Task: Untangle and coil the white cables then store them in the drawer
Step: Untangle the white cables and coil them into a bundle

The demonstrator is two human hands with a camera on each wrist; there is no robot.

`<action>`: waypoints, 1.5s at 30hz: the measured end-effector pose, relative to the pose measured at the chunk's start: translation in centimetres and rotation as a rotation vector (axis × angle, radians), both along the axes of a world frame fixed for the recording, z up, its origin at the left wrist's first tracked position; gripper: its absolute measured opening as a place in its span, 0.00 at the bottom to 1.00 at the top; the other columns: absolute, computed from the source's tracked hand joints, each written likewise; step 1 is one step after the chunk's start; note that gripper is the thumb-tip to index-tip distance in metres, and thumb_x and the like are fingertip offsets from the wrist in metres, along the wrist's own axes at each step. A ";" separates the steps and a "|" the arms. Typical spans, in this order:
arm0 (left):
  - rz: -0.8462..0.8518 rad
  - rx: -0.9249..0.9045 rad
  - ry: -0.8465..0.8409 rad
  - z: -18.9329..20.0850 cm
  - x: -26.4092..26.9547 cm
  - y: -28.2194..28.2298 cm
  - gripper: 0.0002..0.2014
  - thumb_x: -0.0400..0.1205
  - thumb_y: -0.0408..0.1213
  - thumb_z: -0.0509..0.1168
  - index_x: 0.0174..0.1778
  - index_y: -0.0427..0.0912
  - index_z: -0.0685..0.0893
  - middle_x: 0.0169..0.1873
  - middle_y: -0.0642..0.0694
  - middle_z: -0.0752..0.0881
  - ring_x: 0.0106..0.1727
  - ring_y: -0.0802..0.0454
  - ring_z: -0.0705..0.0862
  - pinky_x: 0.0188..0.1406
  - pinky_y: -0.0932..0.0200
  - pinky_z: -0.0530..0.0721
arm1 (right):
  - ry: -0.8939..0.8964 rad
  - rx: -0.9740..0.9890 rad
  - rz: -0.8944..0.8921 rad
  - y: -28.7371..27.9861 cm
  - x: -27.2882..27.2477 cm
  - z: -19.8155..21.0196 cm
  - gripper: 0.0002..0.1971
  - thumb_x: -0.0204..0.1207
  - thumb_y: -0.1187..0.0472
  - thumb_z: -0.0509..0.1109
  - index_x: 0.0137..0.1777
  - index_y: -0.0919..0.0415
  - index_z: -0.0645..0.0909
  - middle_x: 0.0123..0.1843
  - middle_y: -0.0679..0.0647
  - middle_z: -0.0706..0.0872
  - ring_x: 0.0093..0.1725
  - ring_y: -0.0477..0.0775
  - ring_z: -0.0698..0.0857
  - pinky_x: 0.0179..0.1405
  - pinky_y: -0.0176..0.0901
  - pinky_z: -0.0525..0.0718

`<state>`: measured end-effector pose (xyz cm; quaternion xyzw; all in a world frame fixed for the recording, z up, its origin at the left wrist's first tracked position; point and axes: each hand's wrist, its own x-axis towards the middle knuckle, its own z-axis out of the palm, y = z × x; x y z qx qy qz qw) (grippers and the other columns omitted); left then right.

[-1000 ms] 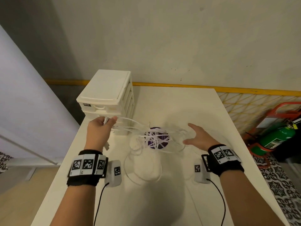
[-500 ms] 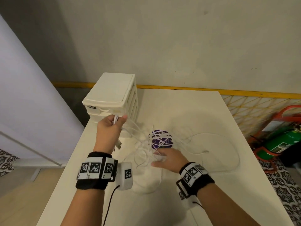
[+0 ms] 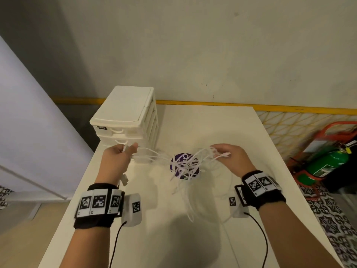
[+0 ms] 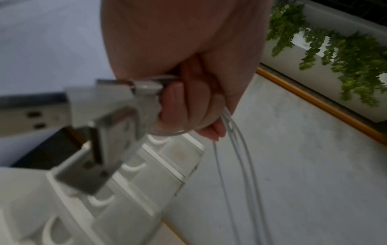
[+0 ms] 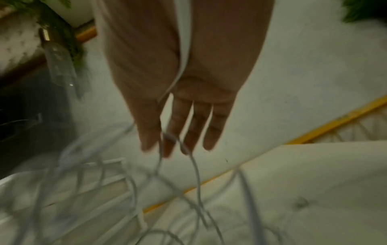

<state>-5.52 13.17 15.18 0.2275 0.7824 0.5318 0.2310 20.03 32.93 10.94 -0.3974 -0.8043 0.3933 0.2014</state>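
Black wristbands [image 3: 97, 221] with square-coded white tags, white camera pods, black leads.

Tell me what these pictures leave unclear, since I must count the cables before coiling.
- Cable count: the tangle overlaps itself in the head view; motion blur smears it in the right wrist view.
- Purple disc: its lettering is crossed by strands.
- Left hand: strand count hidden inside the fist; USB plugs blurred.

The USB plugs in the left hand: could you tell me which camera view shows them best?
The left wrist view: the USB plugs fill the foreground below the curled fingers of the left hand. The head view shows one small plug dangling. The right wrist view shows none.
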 end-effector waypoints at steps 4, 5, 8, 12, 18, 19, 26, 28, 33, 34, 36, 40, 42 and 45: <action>-0.033 0.023 -0.030 -0.8 2.1 1.6 0.16 0.82 0.43 0.67 0.33 0.34 0.82 0.22 0.43 0.67 0.15 0.53 0.63 0.11 0.67 0.62 | -0.175 0.044 0.306 -3.0 -2.1 2.0 0.30 0.71 0.66 0.69 0.74 0.53 0.71 0.73 0.49 0.72 0.74 0.46 0.67 0.70 0.30 0.61; -0.031 0.039 -0.047 -0.9 2.4 1.9 0.18 0.82 0.43 0.67 0.34 0.31 0.80 0.22 0.43 0.66 0.12 0.53 0.63 0.10 0.68 0.61 | -0.023 0.122 0.293 -4.2 -2.8 2.4 0.24 0.70 0.65 0.68 0.68 0.54 0.78 0.67 0.48 0.78 0.69 0.44 0.72 0.67 0.28 0.64; -0.077 0.088 -0.086 -0.6 3.2 2.5 0.19 0.82 0.44 0.66 0.33 0.32 0.77 0.20 0.44 0.64 0.09 0.53 0.62 0.11 0.68 0.60 | 0.190 0.227 0.324 -7.4 -5.0 1.4 0.11 0.70 0.55 0.67 0.48 0.54 0.88 0.47 0.46 0.88 0.50 0.42 0.83 0.55 0.31 0.76; -0.070 0.151 -0.080 0.5 2.9 2.3 0.19 0.82 0.42 0.67 0.40 0.24 0.80 0.22 0.44 0.64 0.12 0.55 0.61 0.10 0.69 0.62 | -0.277 0.337 0.430 -7.6 -5.1 -4.3 0.14 0.74 0.52 0.69 0.58 0.52 0.83 0.61 0.48 0.85 0.64 0.47 0.79 0.71 0.44 0.69; 0.073 0.145 -0.071 1.0 0.0 -0.2 0.12 0.82 0.44 0.66 0.37 0.40 0.84 0.22 0.45 0.68 0.22 0.51 0.65 0.21 0.63 0.68 | -0.278 0.768 0.508 -4.1 -2.1 -6.2 0.15 0.67 0.67 0.60 0.33 0.49 0.85 0.69 0.50 0.81 0.75 0.52 0.71 0.81 0.44 0.46; 0.074 0.144 -0.075 1.0 -0.2 -0.4 0.12 0.82 0.44 0.66 0.38 0.40 0.84 0.22 0.46 0.69 0.23 0.51 0.65 0.24 0.61 0.68 | -0.272 0.815 0.519 -3.6 -1.7 -5.8 0.17 0.67 0.65 0.56 0.32 0.49 0.85 0.69 0.51 0.82 0.75 0.51 0.70 0.80 0.46 0.49; -0.013 -0.032 0.109 -0.7 -0.2 0.2 0.13 0.81 0.43 0.68 0.32 0.40 0.85 0.21 0.43 0.73 0.23 0.49 0.68 0.26 0.59 0.69 | -0.075 0.740 0.221 -0.3 -0.4 -4.4 0.20 0.54 0.82 0.71 0.26 0.53 0.81 0.38 0.47 0.88 0.46 0.48 0.85 0.80 0.41 0.52; -0.062 -0.074 0.112 -1.1 -0.1 0.5 0.14 0.81 0.42 0.68 0.30 0.40 0.85 0.18 0.45 0.73 0.22 0.50 0.69 0.28 0.58 0.68 | -0.201 0.737 0.132 -0.2 -0.2 -4.1 0.18 0.58 0.78 0.72 0.33 0.50 0.83 0.41 0.45 0.86 0.49 0.48 0.86 0.81 0.47 0.43; -0.278 -0.181 0.109 -1.3 0.8 0.6 0.25 0.71 0.53 0.77 0.26 0.38 0.74 0.21 0.44 0.68 0.21 0.55 0.67 0.27 0.58 0.64 | -0.510 0.591 0.026 -1.4 -0.5 -3.1 0.25 0.72 0.57 0.71 0.70 0.48 0.73 0.56 0.43 0.84 0.65 0.48 0.78 0.80 0.59 0.44; -0.337 -0.218 0.129 -1.3 0.9 0.5 0.24 0.67 0.53 0.79 0.26 0.39 0.75 0.22 0.45 0.70 0.24 0.54 0.68 0.27 0.58 0.64 | -0.546 0.552 0.041 -1.4 -0.5 -3.0 0.26 0.73 0.57 0.70 0.72 0.47 0.71 0.57 0.42 0.84 0.67 0.47 0.76 0.80 0.59 0.45; -0.396 -0.256 0.163 -1.4 0.8 0.4 0.21 0.66 0.49 0.81 0.24 0.41 0.78 0.21 0.48 0.73 0.24 0.54 0.69 0.26 0.60 0.65 | -0.525 0.442 0.061 -1.2 -0.6 -3.0 0.25 0.74 0.63 0.65 0.70 0.45 0.73 0.54 0.39 0.84 0.66 0.45 0.76 0.80 0.58 0.47; -0.366 -0.220 0.197 -1.2 1.4 0.7 0.19 0.75 0.48 0.73 0.23 0.40 0.84 0.12 0.54 0.70 0.15 0.58 0.65 0.18 0.69 0.64 | -0.087 0.325 -0.056 -1.5 -1.2 -1.9 0.19 0.69 0.75 0.59 0.34 0.52 0.86 0.28 0.38 0.84 0.32 0.37 0.82 0.75 0.58 0.64; -0.363 -0.212 0.175 -1.0 2.1 1.1 0.20 0.78 0.49 0.70 0.27 0.37 0.86 0.09 0.54 0.72 0.13 0.59 0.66 0.18 0.70 0.65 | 0.145 0.406 -0.026 -2.7 -2.1 -0.6 0.15 0.69 0.67 0.60 0.34 0.50 0.86 0.30 0.38 0.84 0.33 0.40 0.82 0.68 0.57 0.73; -0.349 -0.192 0.130 -0.8 3.1 1.9 0.21 0.78 0.51 0.70 0.27 0.37 0.85 0.07 0.53 0.67 0.12 0.58 0.63 0.21 0.62 0.65 | 0.231 0.268 0.262 -5.7 -4.2 1.2 0.20 0.74 0.58 0.68 0.67 0.50 0.78 0.61 0.44 0.83 0.62 0.41 0.80 0.69 0.41 0.73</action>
